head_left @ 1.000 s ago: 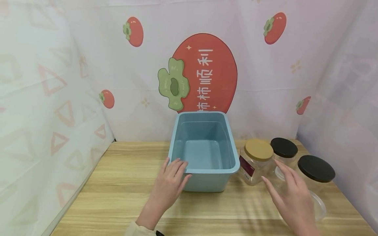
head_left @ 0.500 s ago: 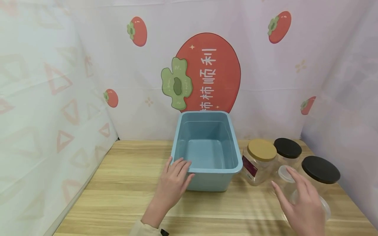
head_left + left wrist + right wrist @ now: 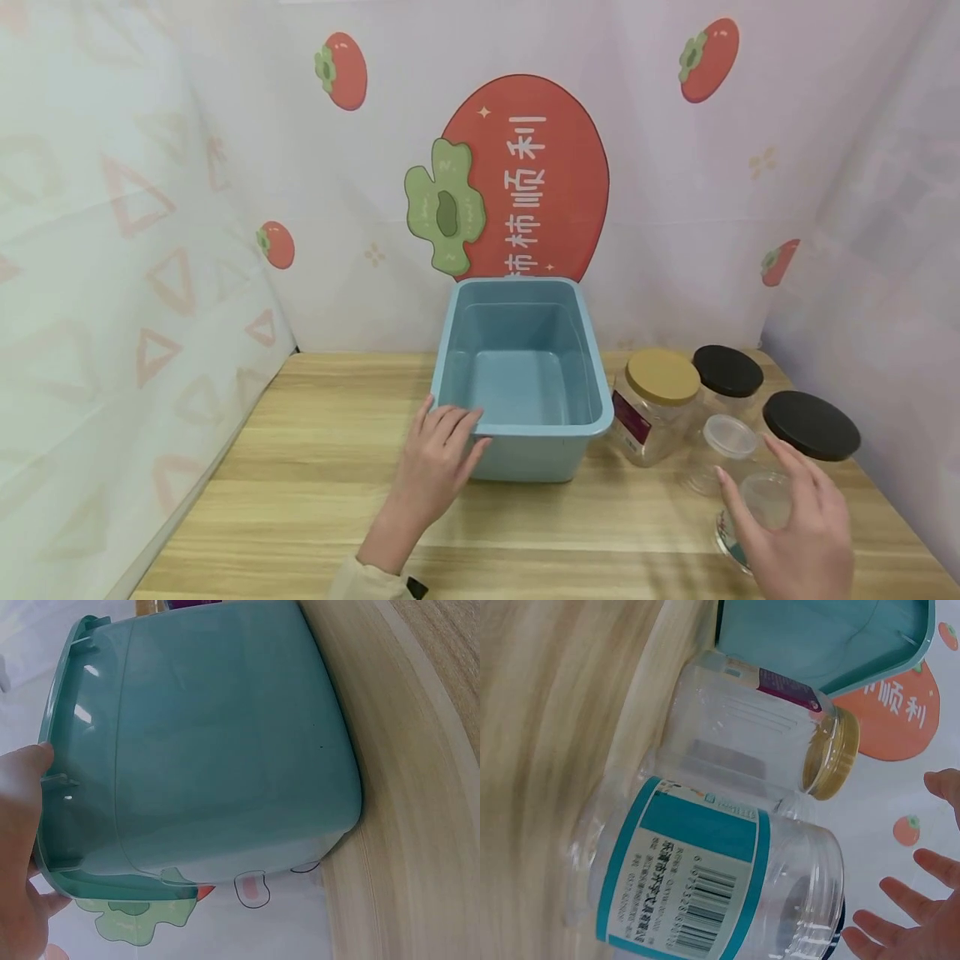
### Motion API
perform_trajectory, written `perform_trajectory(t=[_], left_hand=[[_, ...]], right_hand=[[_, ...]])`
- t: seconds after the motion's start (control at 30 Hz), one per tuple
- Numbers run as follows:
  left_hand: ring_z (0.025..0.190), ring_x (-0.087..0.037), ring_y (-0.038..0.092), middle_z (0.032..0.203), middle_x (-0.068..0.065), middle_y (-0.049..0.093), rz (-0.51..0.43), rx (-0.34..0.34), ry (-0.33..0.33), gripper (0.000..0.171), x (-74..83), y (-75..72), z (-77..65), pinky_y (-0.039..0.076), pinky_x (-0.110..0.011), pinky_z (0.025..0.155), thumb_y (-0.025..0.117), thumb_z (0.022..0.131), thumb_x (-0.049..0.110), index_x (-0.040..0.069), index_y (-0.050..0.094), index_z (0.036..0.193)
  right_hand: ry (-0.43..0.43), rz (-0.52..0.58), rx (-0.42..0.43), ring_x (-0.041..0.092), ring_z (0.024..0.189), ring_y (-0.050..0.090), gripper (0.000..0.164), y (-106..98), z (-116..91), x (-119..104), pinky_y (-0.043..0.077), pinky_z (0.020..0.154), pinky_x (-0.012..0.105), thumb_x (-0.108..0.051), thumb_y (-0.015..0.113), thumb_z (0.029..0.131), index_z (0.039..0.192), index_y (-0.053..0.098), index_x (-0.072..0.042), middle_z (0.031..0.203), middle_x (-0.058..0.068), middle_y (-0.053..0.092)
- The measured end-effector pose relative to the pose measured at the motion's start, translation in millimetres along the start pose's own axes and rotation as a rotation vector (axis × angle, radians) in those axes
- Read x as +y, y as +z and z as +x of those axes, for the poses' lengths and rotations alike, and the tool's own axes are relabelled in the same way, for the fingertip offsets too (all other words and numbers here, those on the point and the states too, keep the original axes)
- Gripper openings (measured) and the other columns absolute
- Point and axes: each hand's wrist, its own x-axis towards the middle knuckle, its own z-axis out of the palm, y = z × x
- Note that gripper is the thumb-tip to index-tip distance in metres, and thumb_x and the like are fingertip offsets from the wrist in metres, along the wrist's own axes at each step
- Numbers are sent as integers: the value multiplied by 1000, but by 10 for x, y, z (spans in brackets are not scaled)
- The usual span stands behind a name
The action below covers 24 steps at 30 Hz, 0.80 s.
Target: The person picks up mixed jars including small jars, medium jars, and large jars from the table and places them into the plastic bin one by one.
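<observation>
My left hand [image 3: 435,462] holds the near left corner of a light blue plastic bin [image 3: 525,431], its fingers over the rim and its thumb against the outside. Bare bottom shows inside the bin. My right hand [image 3: 802,525] is spread, thumb apart from the fingers, over a clear plastic jar [image 3: 767,498] with a translucent lid. In the right wrist view, the fingers [image 3: 911,900] stand off from this jar, and its teal and white barcode label [image 3: 697,870] faces the camera. The hand partly covers the jar in the head view.
Behind it stand a smaller clear jar [image 3: 729,437] with a translucent lid, a jar with a mustard-yellow lid [image 3: 663,377] close to the bin, and two jars with black lids [image 3: 812,425]. A printed curtain [image 3: 360,167] borders the wooden table [image 3: 322,467].
My right hand has moved right and nearer to me, from beside the yellow-lidded jar to over the labelled jar. The left hand has stayed on the bin's rim.
</observation>
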Motion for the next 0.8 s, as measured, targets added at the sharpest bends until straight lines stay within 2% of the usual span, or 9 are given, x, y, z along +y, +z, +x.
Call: perform_trajectory(t=[0.1, 0.33, 0.53, 0.8], left_hand=[[96, -27, 68, 99, -7, 74, -7, -2, 1, 56, -17, -2, -7, 55, -59, 101, 35, 116, 41, 4, 76, 113], [95, -27, 68, 99, -7, 73, -24, 2, -5, 53, -30, 7, -21, 54, -59, 102, 37, 116, 41, 4, 76, 114], [95, -26, 67, 100, -6, 73, -31, 5, -9, 50, -29, 32, -27, 53, -59, 104, 39, 116, 39, 5, 75, 114], [94, -26, 66, 99, -6, 72, -29, 16, -12, 48, -17, 42, -29, 52, -59, 104, 39, 116, 38, 6, 74, 111]], right_hand=[[39, -18, 8, 62, 117, 55, 98, -21, -27, 27, 31, 119, 24, -83, 58, 87, 138, 66, 0, 131, 36, 64], [80, -55, 35, 64, 118, 54, 107, -44, -82, 108, 36, 122, 46, -88, 57, 83, 144, 62, 0, 132, 38, 61], [120, -102, 60, 64, 116, 54, 116, -43, -142, 181, 37, 121, 44, -95, 54, 78, 143, 61, 1, 132, 38, 61], [177, -120, 70, 65, 117, 52, 120, -37, -221, 254, 39, 118, 50, -97, 53, 75, 146, 59, -1, 132, 40, 60]])
